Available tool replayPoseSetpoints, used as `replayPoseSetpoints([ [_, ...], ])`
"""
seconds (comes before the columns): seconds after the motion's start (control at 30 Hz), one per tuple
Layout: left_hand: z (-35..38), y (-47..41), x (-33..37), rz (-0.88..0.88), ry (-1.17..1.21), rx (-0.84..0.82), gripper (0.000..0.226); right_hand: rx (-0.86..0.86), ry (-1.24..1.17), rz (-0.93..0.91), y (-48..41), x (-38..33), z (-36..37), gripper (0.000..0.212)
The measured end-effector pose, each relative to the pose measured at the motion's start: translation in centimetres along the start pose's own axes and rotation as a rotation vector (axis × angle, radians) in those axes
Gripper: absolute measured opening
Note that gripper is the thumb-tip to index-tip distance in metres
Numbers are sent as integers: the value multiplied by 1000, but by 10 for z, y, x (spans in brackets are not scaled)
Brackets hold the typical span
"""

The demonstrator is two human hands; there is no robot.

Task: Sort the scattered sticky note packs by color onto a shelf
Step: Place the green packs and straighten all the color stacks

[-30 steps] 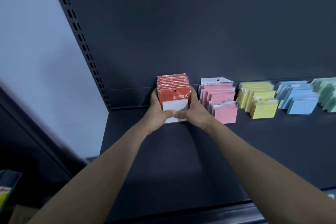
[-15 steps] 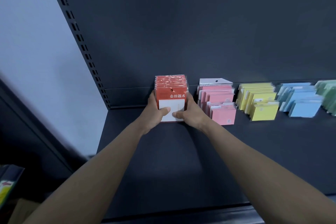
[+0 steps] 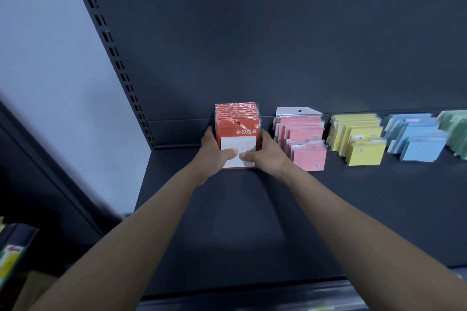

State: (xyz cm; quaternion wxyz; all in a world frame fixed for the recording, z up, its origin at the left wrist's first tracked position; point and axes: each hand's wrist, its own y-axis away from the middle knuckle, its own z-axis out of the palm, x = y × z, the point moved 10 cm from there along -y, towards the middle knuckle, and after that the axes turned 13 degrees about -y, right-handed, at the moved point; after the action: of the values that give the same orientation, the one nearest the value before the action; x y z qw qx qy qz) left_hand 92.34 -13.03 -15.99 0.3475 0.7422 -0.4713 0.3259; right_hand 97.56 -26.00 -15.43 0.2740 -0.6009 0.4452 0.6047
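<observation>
1. Nearest the camera is the front lip of the shelf (image 3: 252, 293). Both forearms cross it and converge toward 12 o'clock over the dark deck.
2. The left hand (image 3: 213, 156) and the right hand (image 3: 267, 156) meet at the front of the red packs (image 3: 237, 121). Each is curled round one flank of the row, fingers along the side and thumb laid on the white label of the front pack. Both hands are gripping the row, the left from 9 o'clock and the right from 3 o'clock.
3. The red packs stand upright on the deck, one behind another. The row's long axis runs from 6 to 12 o'clock, away from the hands, and its rear end is at or very near the back panel (image 3: 252, 33). Neither hand is clearly nearer, as they bracket the row evenly.
4. My judgement is that the step in hand is squaring this row, so any push should go straight toward 12 o'clock, along that axis.
5. At 3 o'clock of the red row, apart from it, lie the pink packs (image 3: 305, 154), then the yellow packs (image 3: 364, 154), the blue packs (image 3: 422, 151) and the green packs (image 3: 454, 131). These rows lean and overlap.
6. At 10 o'clock, the slotted upright (image 3: 113, 58) bounds the shelf.
</observation>
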Motion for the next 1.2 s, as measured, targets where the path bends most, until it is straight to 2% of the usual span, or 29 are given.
replayPoseSetpoints([
  [0.07, -15, 8, 14, 26, -19, 140, 85, 45, 63, -61, 10, -15, -6, 48],
  [0.17, -41, 33, 60, 213, -53, 429, 70, 216, 182, -227, 26, -45, -26, 33],
  [0.3, -30, 60, 121, 414, -243, 637, 50, 446, 178, -387, 46, -70, -69, 34],
  [0.43, -17, 71, 142, 457, -386, 810, 49, 506, 269, -386, 55, -67, -107, 39],
  [0.53, -3, 63, 140, 509, -353, 705, 41, 534, 354, -343, 58, -53, -127, 41],
  [0.63, 43, 52, 141, 588, -335, 363, 31, 579, 453, -257, 58, -40, -141, 48],
  [0.7, 75, 36, 128, 473, -366, 172, 38, 557, 446, -162, 52, -25, -148, 55],
  [0.77, 96, 22, 111, 316, -389, 52, 54, 474, 409, -14, 47, -5, -150, 67],
  [0.83, 106, 14, 99, 210, -445, 14, 62, 378, 372, 125, 46, 13, -149, 69],
  [0.9, 107, 8, 94, 160, -471, 29, 62, 328, 378, 168, 47, 20, -147, 51],
  [1.0, 103, -1, 92, 139, -458, 77, 58, 331, 412, 119, 44, 16, -145, 23],
  [1.1, 103, -6, 88, 126, -415, 91, 58, 320, 396, 115, 41, 15, -144, 34],
  [1.2, 106, -8, 84, 124, -394, 81, 63, 293, 410, 101, 41, 15, -147, 25],
])
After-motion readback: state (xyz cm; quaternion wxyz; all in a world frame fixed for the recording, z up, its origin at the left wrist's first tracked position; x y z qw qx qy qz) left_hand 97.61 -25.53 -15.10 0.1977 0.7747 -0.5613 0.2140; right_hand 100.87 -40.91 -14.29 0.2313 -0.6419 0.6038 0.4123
